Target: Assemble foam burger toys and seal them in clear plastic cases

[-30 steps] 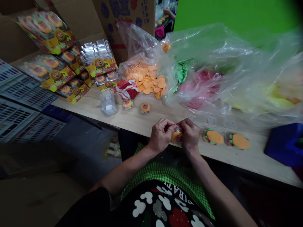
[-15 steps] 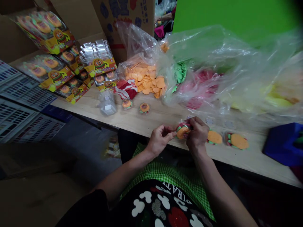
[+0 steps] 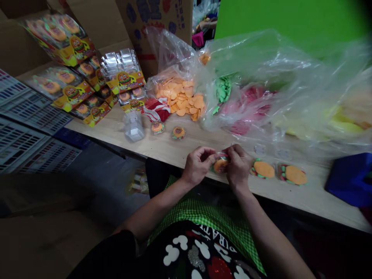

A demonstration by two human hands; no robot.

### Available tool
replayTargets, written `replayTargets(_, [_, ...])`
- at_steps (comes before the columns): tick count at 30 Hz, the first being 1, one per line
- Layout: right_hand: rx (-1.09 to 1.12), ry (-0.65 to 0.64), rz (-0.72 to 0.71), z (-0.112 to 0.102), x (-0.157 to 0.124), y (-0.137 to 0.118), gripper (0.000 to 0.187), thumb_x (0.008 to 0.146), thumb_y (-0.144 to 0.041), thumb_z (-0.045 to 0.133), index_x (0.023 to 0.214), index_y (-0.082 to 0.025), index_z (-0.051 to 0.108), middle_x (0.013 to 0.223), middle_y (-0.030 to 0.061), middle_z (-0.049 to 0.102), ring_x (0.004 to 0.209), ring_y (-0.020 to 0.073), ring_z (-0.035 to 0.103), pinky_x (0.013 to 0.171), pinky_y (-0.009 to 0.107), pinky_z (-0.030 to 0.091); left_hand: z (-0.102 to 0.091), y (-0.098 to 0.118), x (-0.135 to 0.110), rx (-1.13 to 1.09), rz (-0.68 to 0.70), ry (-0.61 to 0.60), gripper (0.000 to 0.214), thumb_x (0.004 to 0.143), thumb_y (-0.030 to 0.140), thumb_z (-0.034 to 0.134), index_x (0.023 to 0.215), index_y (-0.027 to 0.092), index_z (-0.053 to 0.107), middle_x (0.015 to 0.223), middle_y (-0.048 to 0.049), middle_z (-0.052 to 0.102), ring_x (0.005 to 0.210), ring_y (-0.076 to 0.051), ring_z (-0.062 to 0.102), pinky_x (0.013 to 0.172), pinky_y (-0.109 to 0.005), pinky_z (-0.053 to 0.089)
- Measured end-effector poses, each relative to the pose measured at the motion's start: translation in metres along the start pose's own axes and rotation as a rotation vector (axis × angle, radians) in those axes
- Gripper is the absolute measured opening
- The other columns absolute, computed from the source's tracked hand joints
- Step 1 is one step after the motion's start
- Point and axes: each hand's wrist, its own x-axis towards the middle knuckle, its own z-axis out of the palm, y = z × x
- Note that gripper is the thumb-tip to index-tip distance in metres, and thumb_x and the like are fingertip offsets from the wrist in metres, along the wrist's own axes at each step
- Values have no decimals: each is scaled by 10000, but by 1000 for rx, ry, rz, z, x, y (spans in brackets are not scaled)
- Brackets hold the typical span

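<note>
Between my two hands, over the table's near edge, is a toy burger (image 3: 221,165) with an orange top, green and red layers and what looks like a clear case. My left hand (image 3: 198,164) pinches its left side. The fingers of my right hand (image 3: 238,166) wrap its right side and hide part of it. Just right of that hand lie two more layered burgers, one nearer (image 3: 263,169) and one farther (image 3: 293,174), with plain orange tops. To the left on the table sit two finished-looking burgers, one (image 3: 178,133) beside the other (image 3: 157,128).
Clear plastic shells (image 3: 133,127) are stacked at the left. Behind lie a bag of orange pieces (image 3: 186,99), a red-striped cloth (image 3: 157,110), green pieces (image 3: 223,89) and a pink bag (image 3: 250,106). Boxed burger packs (image 3: 71,44) pile up far left; a blue bin (image 3: 350,178) stands right.
My hands have come closer together around the burger, which has shifted slightly left and turned. My left fingers now reach onto its upper edge. The view has moved a little.
</note>
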Motion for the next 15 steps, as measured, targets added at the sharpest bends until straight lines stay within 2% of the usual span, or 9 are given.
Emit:
replayTargets(5, [-159, -53, -72, -1, -10, -18, 273, 820, -371, 482, 606, -213, 543, 548, -13, 539, 531, 143, 478, 541, 281, 338, 1, 1, 2, 64, 1, 33, 162, 815, 311, 701, 809, 149, 699, 732, -21, 672, 674, -124, 591, 671, -249, 468])
replayTargets(9, [-185, -102, -48, -6, -6, -20, 270, 824, -380, 478, 616, -216, 529, 558, -12, 527, 540, 149, 475, 554, 294, 330, 1, -1, 5, -37, -51, 18, 213, 812, 358, 704, 791, 147, 689, 674, -2, 638, 616, -106, 544, 616, -237, 436])
replayTargets(12, [-122, -149, 26, -10, 1, -15, 253, 816, -386, 490, 637, -216, 546, 595, -2, 538, 580, 163, 480, 574, 306, 339, 0, 0, 6, -98, -74, -51, 280, 827, 424, 706, 835, 146, 672, 727, -8, 625, 658, -102, 543, 629, -227, 435])
replayTargets(15, [-95, -153, 74, -11, 6, -10, 234, 821, -367, 504, 636, -224, 503, 600, -11, 492, 594, 162, 444, 580, 311, 320, -2, 2, 5, -72, -92, -211, 461, 695, 384, 855, 1037, 174, 628, 947, -38, 668, 833, -135, 612, 733, -234, 480])
